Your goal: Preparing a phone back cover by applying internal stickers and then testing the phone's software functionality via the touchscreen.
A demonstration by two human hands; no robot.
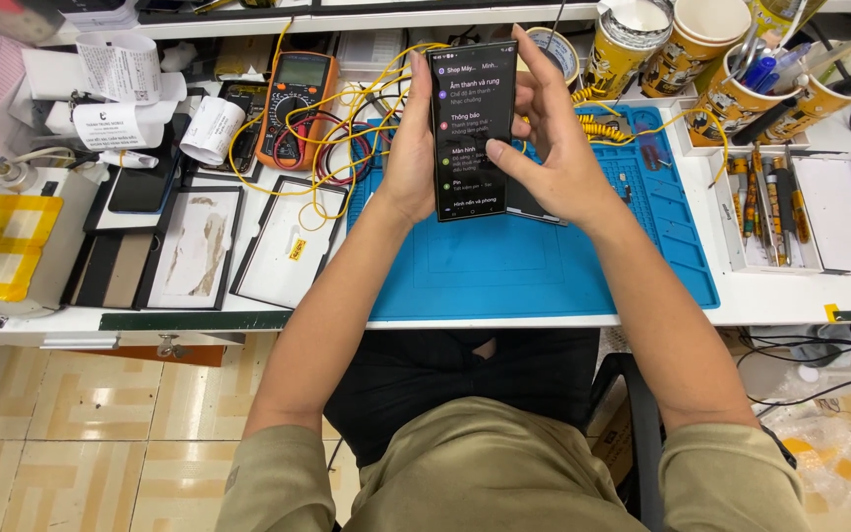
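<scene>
Black and glossy, the smartphone (473, 128) stands between both hands above the blue work mat (504, 266), its long axis running away from the person, top edge pointing toward the shelf, lit screen facing up. The left hand (412, 148) grips its left edge; the right hand (554, 138) wraps the right edge, thumb on the screen. An orange multimeter (295, 108) lies left of the left hand.

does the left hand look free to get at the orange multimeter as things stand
Probably not right away: the left hand is holding the lit smartphone together with the right hand. The orange multimeter lies close by, tangled in yellow wires.
</scene>
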